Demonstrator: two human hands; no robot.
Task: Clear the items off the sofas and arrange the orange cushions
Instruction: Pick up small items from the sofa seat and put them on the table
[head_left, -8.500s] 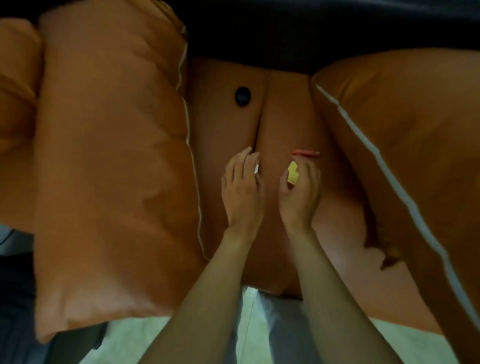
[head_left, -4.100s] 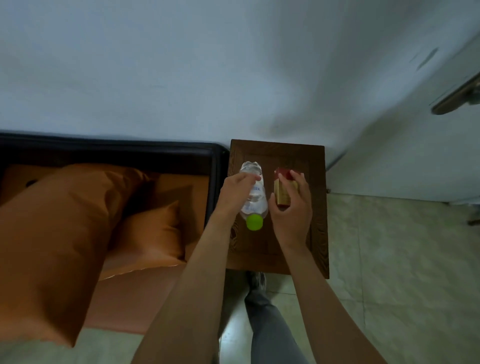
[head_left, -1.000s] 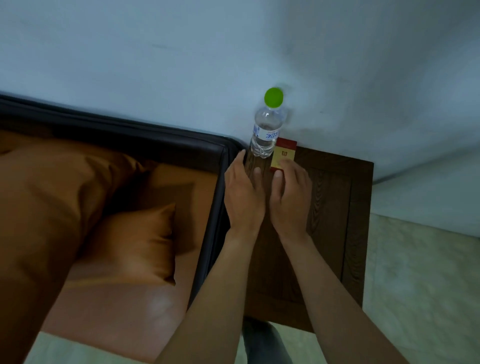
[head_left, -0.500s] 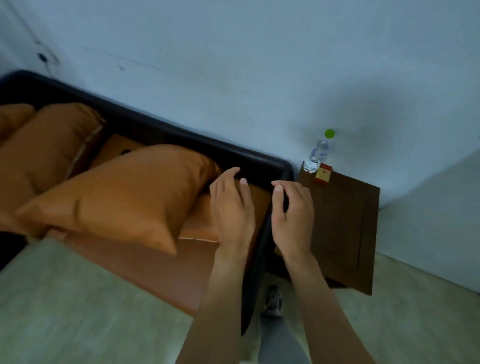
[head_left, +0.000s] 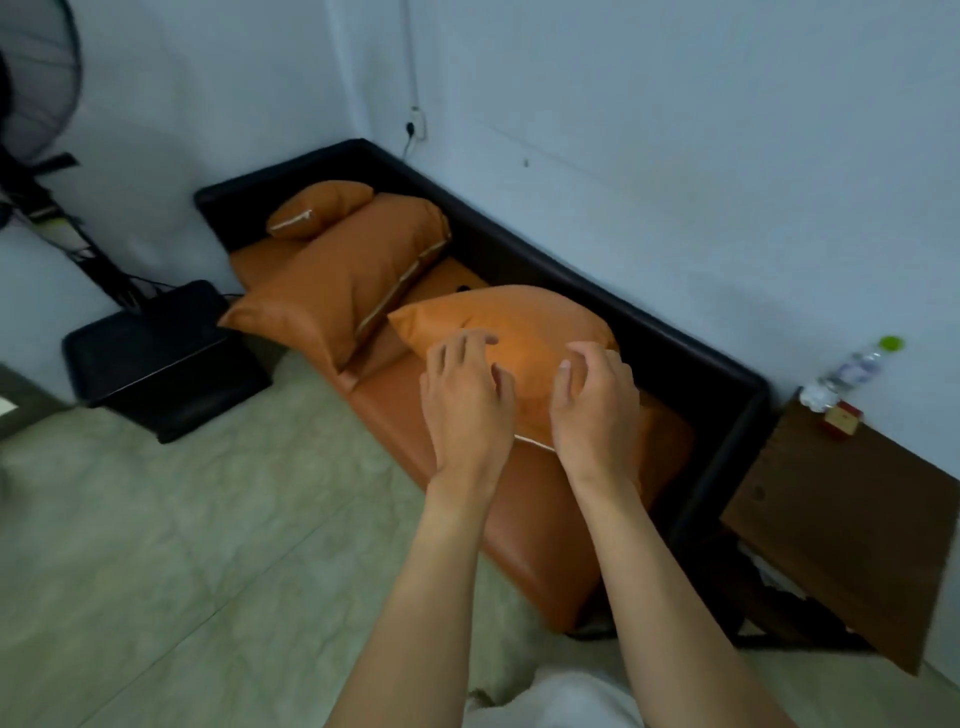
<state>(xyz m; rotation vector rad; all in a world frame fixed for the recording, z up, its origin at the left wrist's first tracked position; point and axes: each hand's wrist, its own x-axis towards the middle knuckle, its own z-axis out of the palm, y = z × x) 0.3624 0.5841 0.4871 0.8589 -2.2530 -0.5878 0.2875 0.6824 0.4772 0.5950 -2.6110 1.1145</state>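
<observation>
Fingers (head_left: 470, 345) of the left hand (head_left: 467, 400) loosely curled and spread, holding nothing, above the near cushion (head_left: 519, 332); fingers of the right hand (head_left: 595, 402) likewise relaxed and empty, over the cushion's right end. Whether either hand touches the cushion cannot be told. Sofa (head_left: 519, 509): orange seat in a black frame, set along the wall. Near cushion lies tilted at the seat's right half; a second large cushion (head_left: 343, 280) lies across the left half, overhanging the front edge; a small cushion (head_left: 317, 208) sits in the far left corner. Worktop (head_left: 852, 545) just beside the sofa's right end: water bottle (head_left: 852, 371) with green cap and a small red box (head_left: 841, 415) standing at its far corner
</observation>
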